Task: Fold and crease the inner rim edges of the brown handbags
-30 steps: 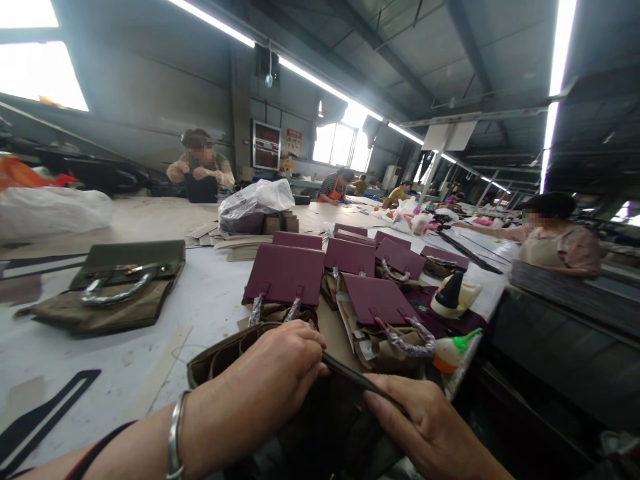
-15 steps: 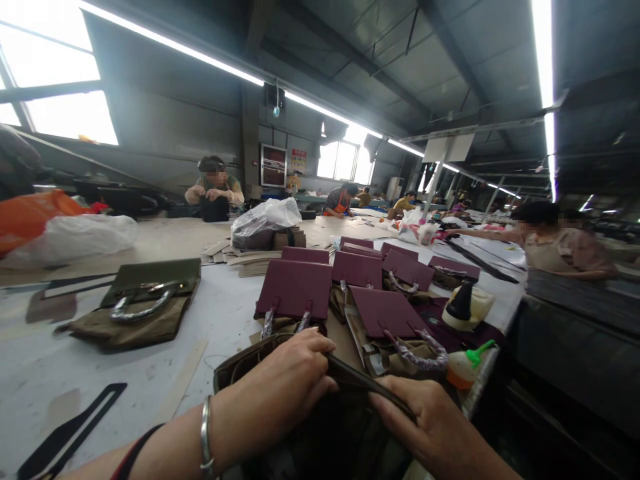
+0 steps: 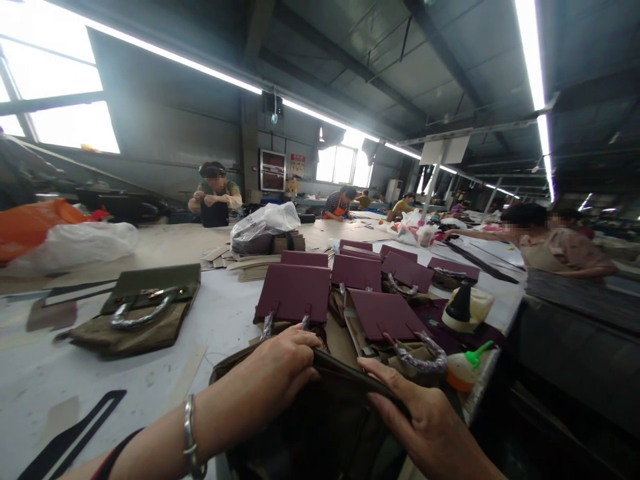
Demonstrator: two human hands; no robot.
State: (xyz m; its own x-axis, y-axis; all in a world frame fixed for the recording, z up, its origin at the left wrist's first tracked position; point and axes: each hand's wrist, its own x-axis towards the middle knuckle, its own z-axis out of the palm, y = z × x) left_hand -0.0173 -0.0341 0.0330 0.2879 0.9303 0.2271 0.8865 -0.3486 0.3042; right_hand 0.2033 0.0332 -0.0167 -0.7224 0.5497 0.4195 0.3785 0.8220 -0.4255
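In front of me is a dark olive bag (image 3: 325, 413), its mouth turned up and its lower part in shadow. My left hand (image 3: 283, 363), with a silver bangle at the wrist, pinches the rim left of the middle. My right hand (image 3: 417, 413) grips the same rim further right, thumb on the near side and fingers over the far side. Just beyond stand maroon handbags (image 3: 295, 292) with plastic-wrapped handles; one of them (image 3: 385, 320) leans close to my right hand. To the left lies an olive handbag (image 3: 155, 290) with a wrapped handle.
On the right edge stand a bottle with a green nozzle (image 3: 467, 367) and a pale container with a black cone top (image 3: 467, 307). A black strap-shaped piece (image 3: 75, 433) lies lower left. Card pieces and a plastic bag (image 3: 265, 223) sit further back. Co-workers are around the table.
My left hand has slid slightly left along the rim. The right hand's index finger now stretches further forward along it. The view has shifted a little.
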